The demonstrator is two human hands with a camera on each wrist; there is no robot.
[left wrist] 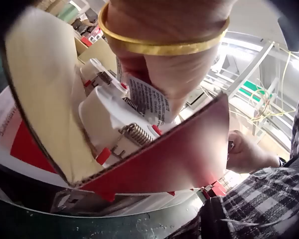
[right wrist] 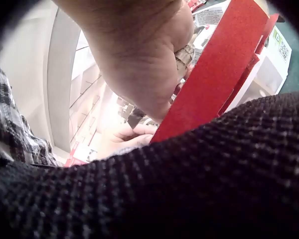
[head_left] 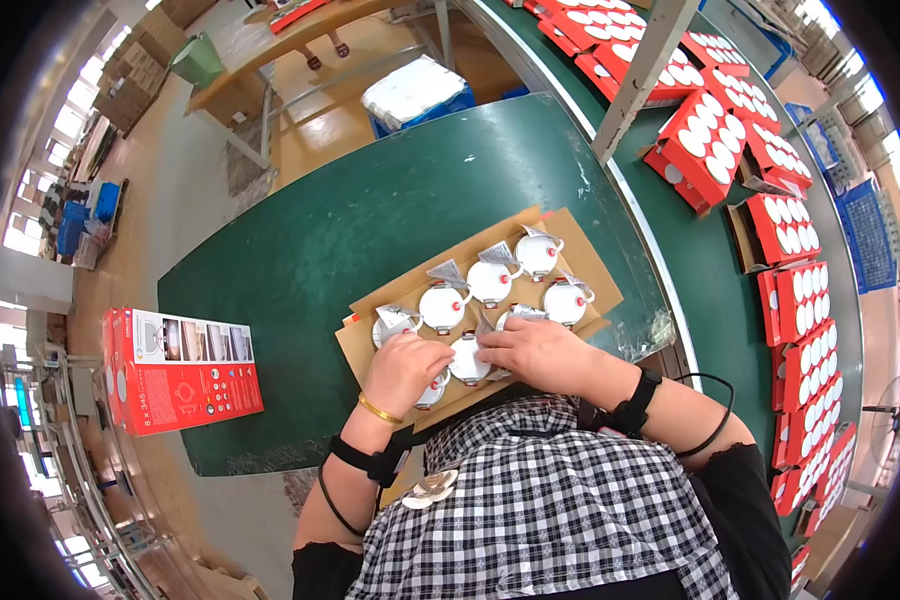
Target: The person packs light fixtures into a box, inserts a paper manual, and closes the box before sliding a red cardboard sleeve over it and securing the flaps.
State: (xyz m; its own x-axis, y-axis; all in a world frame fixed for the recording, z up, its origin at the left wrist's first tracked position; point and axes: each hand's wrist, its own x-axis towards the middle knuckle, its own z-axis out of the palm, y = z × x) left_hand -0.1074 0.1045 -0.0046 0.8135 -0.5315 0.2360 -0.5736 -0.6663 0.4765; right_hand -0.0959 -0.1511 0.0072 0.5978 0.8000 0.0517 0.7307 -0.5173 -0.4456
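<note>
Left hand (head_left: pixel 407 368), right hand (head_left: pixel 538 352) at white light (head_left: pixel 468 357) in box (head_left: pixel 588 255); grip can't be told. Best seat light level, springs (left wrist: pixel 138 133) folded, tags (left wrist: pixel 150 103) untrapped.

Reaches with left hand (left wrist: pixel 172 74) into red-sided carton (left wrist: pixel 184 154) — wears gold bangle (left wrist: pixel 164 48), has white fixtures (left wrist: pixel 102 117) with coiled springs (left wrist: pixel 137 133) and printed label (left wrist: pixel 148 98) just beside.

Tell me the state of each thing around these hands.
Cardboard carton: open.
White downlights: inside the carton, several with paper tags sticking up.
Red-and-white box: open or shut, unclear.
Red boxes: lined up.
Left hand: over the carton.
Right hand: likewise.
Gold bangle: worn.
</note>
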